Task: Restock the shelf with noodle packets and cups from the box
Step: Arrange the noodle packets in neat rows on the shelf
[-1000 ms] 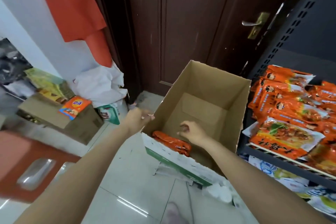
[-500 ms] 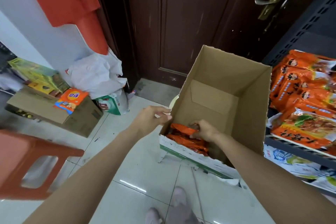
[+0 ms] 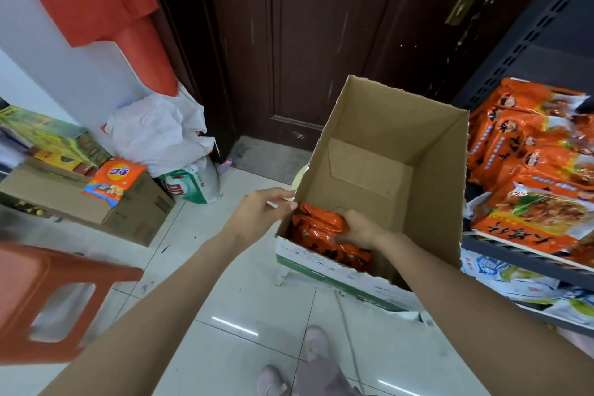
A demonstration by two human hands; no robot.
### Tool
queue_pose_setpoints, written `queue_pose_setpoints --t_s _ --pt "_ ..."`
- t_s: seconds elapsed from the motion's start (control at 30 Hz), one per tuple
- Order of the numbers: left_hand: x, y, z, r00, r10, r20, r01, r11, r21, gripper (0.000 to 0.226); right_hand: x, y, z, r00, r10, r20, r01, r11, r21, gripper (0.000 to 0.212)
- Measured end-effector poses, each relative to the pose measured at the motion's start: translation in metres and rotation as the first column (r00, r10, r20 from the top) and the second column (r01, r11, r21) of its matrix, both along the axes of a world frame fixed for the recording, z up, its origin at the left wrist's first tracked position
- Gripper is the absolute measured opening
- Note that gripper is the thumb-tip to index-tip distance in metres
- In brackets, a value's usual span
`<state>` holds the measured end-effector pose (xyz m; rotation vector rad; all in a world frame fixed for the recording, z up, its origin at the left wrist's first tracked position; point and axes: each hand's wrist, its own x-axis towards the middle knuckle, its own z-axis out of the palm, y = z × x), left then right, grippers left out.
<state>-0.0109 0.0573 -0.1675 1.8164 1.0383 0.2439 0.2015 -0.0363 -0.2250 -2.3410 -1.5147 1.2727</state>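
An open cardboard box [image 3: 382,151] is seen on the tiled floor [image 3: 225,267], just beside a dark metal shelf [image 3: 514,249] at the right. The near left edge of the box is pinched by the left hand [image 3: 260,214], its grip closed on the cardboard rim. Inside the box, orange noodle packets [image 3: 316,231] are piled against the near wall, and the top one is grasped by the right hand [image 3: 356,228], fingers curled over it. More orange noodle packets [image 3: 533,170] are stacked on the shelf. A red plastic stool [image 3: 48,296] is seen at the lower left, and a closed carton [image 3: 96,202] with a white bag [image 3: 157,135] stands behind it.
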Motion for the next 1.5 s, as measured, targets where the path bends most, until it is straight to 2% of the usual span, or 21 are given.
queue_pose_setpoints --t_s 0.17,0.23,0.33,0.37,0.53,0.67,0.83,0.97,1.07,1.13,1.2,1.27,1.37,1.5 --pt "0.003 -0.005 0.003 0.999 0.04 0.001 -0.04 0.999 0.007 0.026 0.003 -0.001 0.001 1.0 0.023 -0.012 -0.023 1.0 -0.006 0.072" --pt "0.003 -0.004 0.004 0.999 0.029 -0.022 -0.029 0.999 0.02 0.026 0.005 -0.002 0.003 0.998 0.047 -0.035 -0.049 0.998 -0.051 0.085" --pt "0.004 -0.003 0.006 0.999 0.022 -0.031 -0.021 0.999 0.028 0.026 0.008 0.0 0.003 0.99 0.136 0.028 -0.133 0.988 -0.082 0.11" --pt "0.005 -0.004 0.007 0.999 0.027 -0.027 -0.026 0.999 0.026 0.025 0.009 0.0 0.002 0.989 0.142 0.049 -0.138 0.988 -0.07 0.109" --pt "0.007 -0.005 0.011 0.998 0.027 -0.053 -0.026 0.999 0.025 0.029 0.008 -0.002 0.004 0.992 0.098 0.084 -0.101 0.995 0.026 0.072" --pt "0.01 -0.006 0.019 0.998 0.024 -0.064 -0.02 0.998 0.053 0.029 0.013 -0.005 0.023 0.993 0.046 0.106 -0.054 0.995 0.078 0.068" --pt "0.028 -0.008 0.045 0.999 0.022 0.025 -0.027 0.975 0.221 0.032 0.033 -0.015 0.076 0.982 -0.117 0.147 0.083 0.972 0.22 0.07" --pt "0.05 -0.011 0.073 0.991 -0.089 0.098 0.056 0.953 0.297 0.041 0.034 -0.031 0.129 0.964 -0.219 0.151 0.149 0.915 0.375 0.071" --pt "0.067 -0.014 0.094 0.971 -0.205 0.121 0.157 0.933 0.325 0.07 0.031 -0.051 0.168 0.938 -0.301 0.172 0.176 0.84 0.513 0.071" --pt "0.077 -0.018 0.111 0.956 -0.268 0.118 0.217 0.919 0.33 0.092 0.029 -0.066 0.19 0.928 -0.336 0.16 0.194 0.804 0.562 0.071" --pt "0.086 -0.023 0.127 0.936 -0.324 0.135 0.268 0.908 0.322 0.105 0.027 -0.08 0.21 0.925 -0.354 0.142 0.209 0.782 0.588 0.071" --pt "0.097 -0.027 0.143 0.906 -0.391 0.16 0.331 0.893 0.304 0.107 0.028 -0.095 0.227 0.924 -0.358 0.134 0.21 0.769 0.604 0.07" --pt "0.113 -0.04 0.163 0.844 -0.503 0.186 0.444 0.85 0.284 0.095 0.033 -0.114 0.244 0.923 -0.364 0.128 0.213 0.757 0.617 0.069" --pt "0.139 -0.062 0.177 0.821 -0.533 0.203 0.433 0.814 0.386 0.078 0.05 -0.142 0.252 0.903 -0.421 0.087 0.264 0.704 0.659 0.073"
